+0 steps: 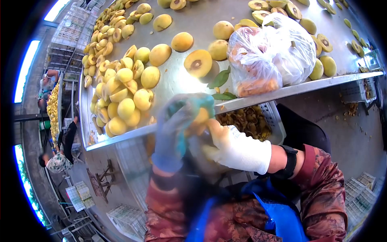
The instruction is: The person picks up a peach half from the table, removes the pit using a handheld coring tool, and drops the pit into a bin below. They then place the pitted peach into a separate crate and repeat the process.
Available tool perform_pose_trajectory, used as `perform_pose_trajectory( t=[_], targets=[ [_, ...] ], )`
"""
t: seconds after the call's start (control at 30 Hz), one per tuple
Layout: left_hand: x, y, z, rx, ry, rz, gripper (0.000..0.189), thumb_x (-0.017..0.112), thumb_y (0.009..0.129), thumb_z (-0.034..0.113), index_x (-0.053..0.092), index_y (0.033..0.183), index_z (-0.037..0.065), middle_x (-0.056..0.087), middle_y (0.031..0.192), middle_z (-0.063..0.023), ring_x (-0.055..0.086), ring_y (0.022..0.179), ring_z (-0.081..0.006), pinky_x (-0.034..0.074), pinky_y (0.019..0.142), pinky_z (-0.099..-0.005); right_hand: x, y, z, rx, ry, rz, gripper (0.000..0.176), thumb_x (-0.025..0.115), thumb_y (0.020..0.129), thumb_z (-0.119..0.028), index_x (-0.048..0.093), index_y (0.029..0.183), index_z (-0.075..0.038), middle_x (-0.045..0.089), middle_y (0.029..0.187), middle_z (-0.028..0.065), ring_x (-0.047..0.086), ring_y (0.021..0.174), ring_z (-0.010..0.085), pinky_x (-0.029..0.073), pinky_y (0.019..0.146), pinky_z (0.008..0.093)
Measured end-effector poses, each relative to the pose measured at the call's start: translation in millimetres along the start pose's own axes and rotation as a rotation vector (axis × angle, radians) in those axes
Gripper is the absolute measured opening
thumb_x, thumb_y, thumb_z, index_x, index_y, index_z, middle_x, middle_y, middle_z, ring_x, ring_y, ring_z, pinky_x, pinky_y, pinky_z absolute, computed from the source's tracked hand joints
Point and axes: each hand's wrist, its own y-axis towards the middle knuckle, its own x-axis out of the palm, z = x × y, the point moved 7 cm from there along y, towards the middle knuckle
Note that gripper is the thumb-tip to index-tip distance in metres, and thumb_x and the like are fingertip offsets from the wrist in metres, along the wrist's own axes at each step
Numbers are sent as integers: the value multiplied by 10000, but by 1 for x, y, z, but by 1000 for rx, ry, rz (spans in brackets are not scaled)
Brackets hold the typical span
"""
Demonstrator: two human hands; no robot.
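We see yellow, rounded fruit (202,115), blurred, clamped in left hand (177,119); right hand (236,145) against it, grip we can't tell

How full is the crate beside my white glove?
Not empty: brown scraps lie inside the crate. The table hides part, so cannot tell if full.

The left hand (175,127) wears a blue-grey fabric glove (167,155) with teal patches; the right hand (238,146), a white knitted glove (252,152) shading to yellow-orange. Round golden-yellow fruits (125,107) heap at ten o'clock; a halved yellow fruit (198,63) at twelve shows a brown centre. Pointed green leaves (220,78) lie at one. At four, a rust-red cloth sleeve (324,199) bears dark mottling; the smooth apron (287,218) at five is vivid blue
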Motion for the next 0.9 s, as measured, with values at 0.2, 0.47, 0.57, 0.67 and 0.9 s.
perform_pose_trajectory(
  t=[0.2,0.47,0.57,0.67,0.9],
  targets=[
    [1,-2,-7,-86,-56,-50,333,639,889,256,595,1044,-36,670,968,-163,664,830,-272,558,773,-374,-3,-7,-16,-85,344,-143,272,617,915,-281,534,1001,-37,542,661,24,568,558,105,435,463,266],
    [9,-9,-2,-12,-141,-39,423,601,927,349,564,1122,-25,663,969,-170,663,824,-281,572,706,-411,19,-15,-17,57,1079,-661,134,588,915,-176,491,957,-93,437,529,-32,426,398,83,341,365,238],
    [-3,-5,-11,14,-135,14,432,569,949,374,556,1129,-19,657,987,-170,663,836,-278,576,716,-405,14,-4,-14,-21,706,-402,187,597,915,-196,500,1028,-83,439,532,-25,423,391,92,334,366,250],
    [6,-5,-2,84,-89,-39,404,565,958,357,561,1114,-15,654,983,-170,664,841,-271,581,723,-402,7,-3,-14,-72,569,-249,252,580,934,-219,497,1139,-97,441,545,-30,448,416,96,343,386,260],
    [11,-7,-3,89,-52,-52,367,579,952,340,579,1070,-8,659,955,-164,666,827,-270,580,714,-396,17,-10,-13,-29,770,-468,188,624,901,-243,498,902,-103,459,550,-23,446,433,88,333,403,250]
  ],
)
